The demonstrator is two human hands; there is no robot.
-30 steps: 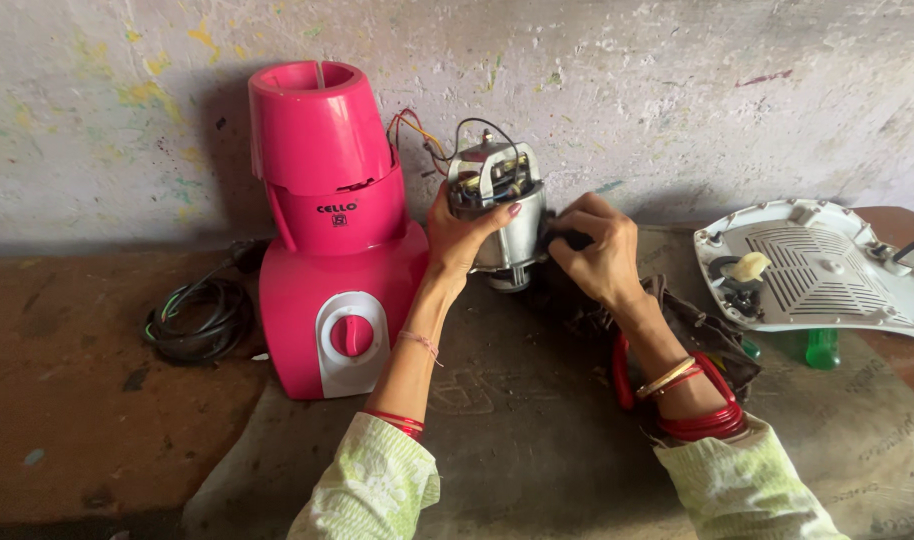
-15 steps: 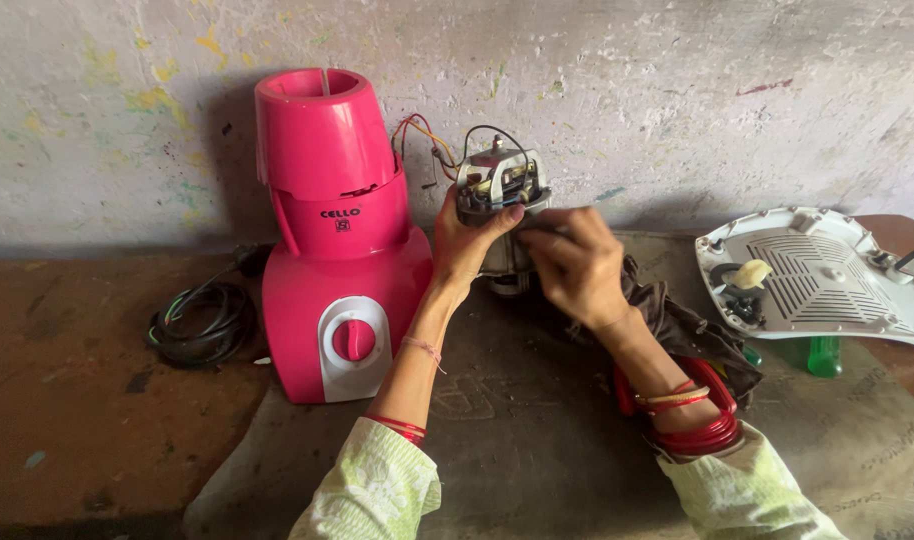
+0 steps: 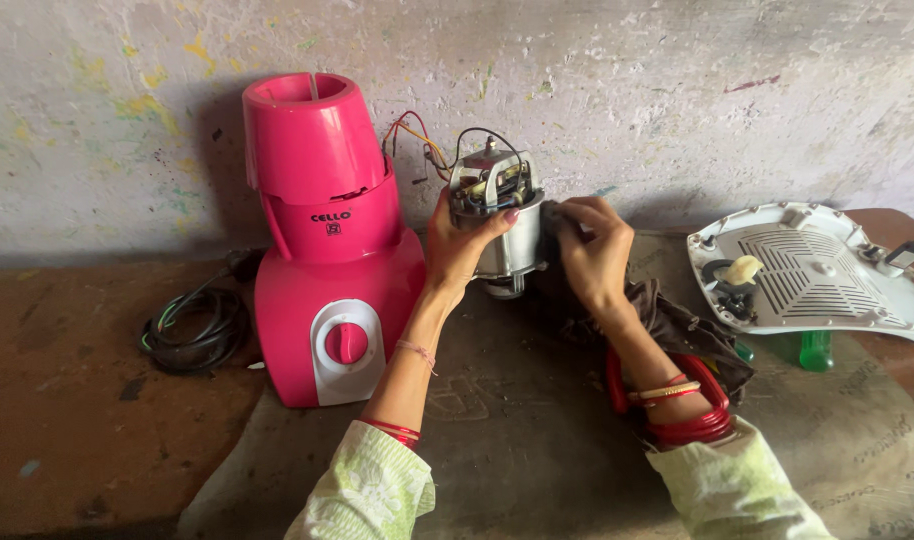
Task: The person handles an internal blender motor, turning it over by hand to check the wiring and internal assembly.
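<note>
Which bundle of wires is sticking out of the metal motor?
The thin red, yellow and black wires atop the motor; the black coiled cord lies apart, left of the pink mixer.

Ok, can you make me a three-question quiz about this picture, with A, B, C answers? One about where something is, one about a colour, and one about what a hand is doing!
1. Where does the coiled black cable lie?
A. left of the mixer base
B. on the white cover
C. on top of the motor

2. What colour is the mixer base?
A. blue
B. pink
C. yellow

3. What is the left hand doing?
A. lying flat on the table
B. turning the knob
C. gripping the motor

Answers: 1 A, the cable sits on the brown surface to the base's left. 2 B, its body is bright pink. 3 C, its fingers wrap the metal motor while the right hand touches its side.
</note>
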